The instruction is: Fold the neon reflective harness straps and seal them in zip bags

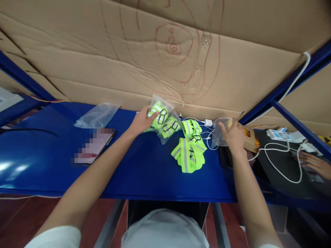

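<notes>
At the back middle of the blue table, my left hand (141,121) grips the left side of a clear plastic bag holding rolled neon-yellow reflective straps (165,121) with black buckles. Its thumb lies over the front of the bag. Loose neon-yellow reflective straps (190,155) with grey stripes lie bunched on the table between my hands. Over at the right, my right hand (234,136) has its thumb and fingers around a clear plastic bag (217,135) that looks unfilled; some of its fingertips are hidden.
Another clear bag (99,115) and a phone (97,146) lie on the blue table (144,172) at left. White cables and a charger (208,122) run behind the straps. A cardboard box (250,139) stands right. Another person's hand (314,163) is at far right. Cardboard (129,44) walls the back.
</notes>
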{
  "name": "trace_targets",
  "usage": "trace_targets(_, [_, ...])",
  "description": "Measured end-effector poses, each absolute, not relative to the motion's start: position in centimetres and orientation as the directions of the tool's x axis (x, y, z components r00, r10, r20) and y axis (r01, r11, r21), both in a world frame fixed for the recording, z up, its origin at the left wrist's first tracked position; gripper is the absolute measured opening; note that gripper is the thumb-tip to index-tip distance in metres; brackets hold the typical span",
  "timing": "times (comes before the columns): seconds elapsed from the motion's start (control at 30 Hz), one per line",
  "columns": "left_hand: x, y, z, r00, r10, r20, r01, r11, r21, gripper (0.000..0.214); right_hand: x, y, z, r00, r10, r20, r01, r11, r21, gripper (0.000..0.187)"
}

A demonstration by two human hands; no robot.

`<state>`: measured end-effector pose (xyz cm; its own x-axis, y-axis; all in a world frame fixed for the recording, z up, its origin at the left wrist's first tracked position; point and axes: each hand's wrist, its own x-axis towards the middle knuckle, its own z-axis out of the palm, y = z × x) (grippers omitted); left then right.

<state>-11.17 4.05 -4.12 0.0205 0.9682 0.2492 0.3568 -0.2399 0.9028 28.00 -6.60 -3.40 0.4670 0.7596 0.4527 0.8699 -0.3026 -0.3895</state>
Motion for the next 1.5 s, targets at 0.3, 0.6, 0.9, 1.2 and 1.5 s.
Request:
trace_targets(0.3, [-11.4, 0.7, -6.4, 0.059, 0.858, 0.51, 0.724, -0.388, 0.57, 0.068, 29.4, -6.0, -6.0, 0.305, 0.805, 0.509, 0.928, -0.13, -0.35, 0.051])
trace_targets(0.6, [-10.4, -2.1, -7.8, 0.199, 0.638, 0.744, 0.76, -0.58, 0.294, 0.029, 27.0, -7.2, -5.4, 0.094, 0.617, 0.781, 0.968, 0.127, -0.217, 0.038])
trace_targets(0.9, [-7.8, -5.5, -8.1, 0.619, 0.595, 0.513, 0.253, -0.769, 0.587, 0.035, 25.1, -8.2, -5.3, -0.04, 0.602, 0.798, 0.966, 0.227, -0.123, 0.059])
trace_targets(1.2, [-6.0, -7.2, -10.1, 0.859, 0.458, 0.229, 0.328, -0.835, 0.442, 0.061, 21.6, -8.9, -6.5, -0.365, 0.878, 0.31, 0.792, 0.468, -0.391, 0.05])
trace_targets(1.5, [-6.8, -5.5, -9.4, 0.518, 0.84, 0.163, 0.085, -0.241, 0.967, 0.016, 20.8, -8.7, -6.3, -0.297, 0.955, 0.004, 0.442, 0.141, -0.886, 0.04])
